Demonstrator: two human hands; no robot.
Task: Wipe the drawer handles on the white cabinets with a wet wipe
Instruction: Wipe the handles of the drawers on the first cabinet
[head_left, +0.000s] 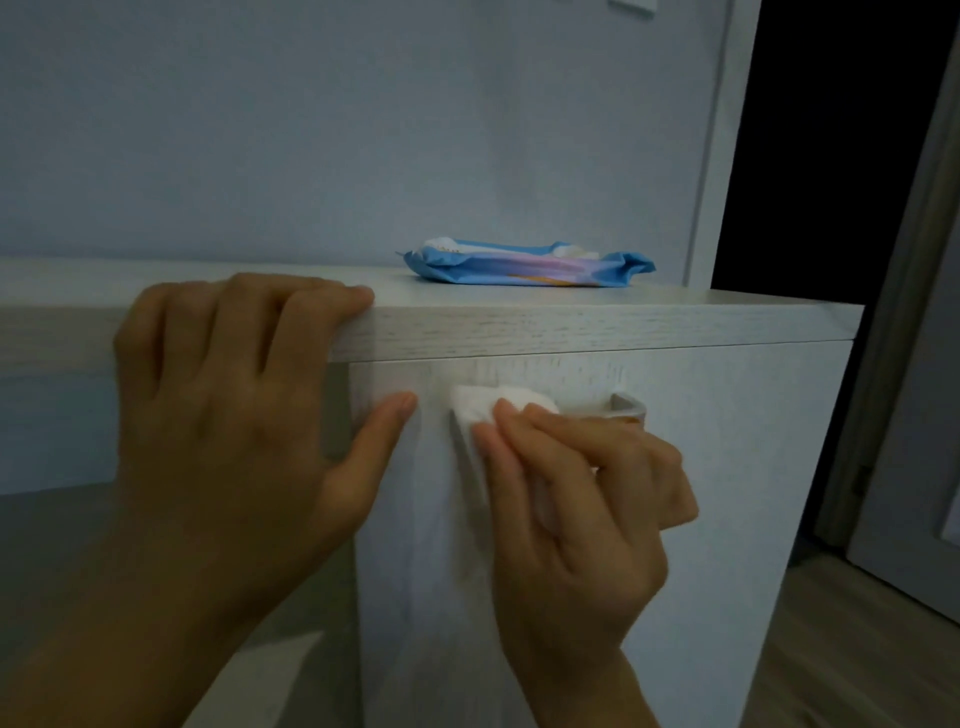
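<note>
A white cabinet (727, 493) fills the middle of the head view. Its drawer handle (626, 405) sticks out near the top of the front, mostly covered. My right hand (576, 499) is shut on a white wet wipe (480, 410) and presses it over the left part of the handle. My left hand (234, 395) rests on the cabinet's top edge, fingers curled over the top and thumb flat against the front, holding nothing.
A blue pack of wipes (524, 265) lies on the cabinet top (675, 312) near the wall. A dark doorway (831, 156) and a door frame (893, 364) stand to the right. Wooden floor (857, 649) shows at the lower right.
</note>
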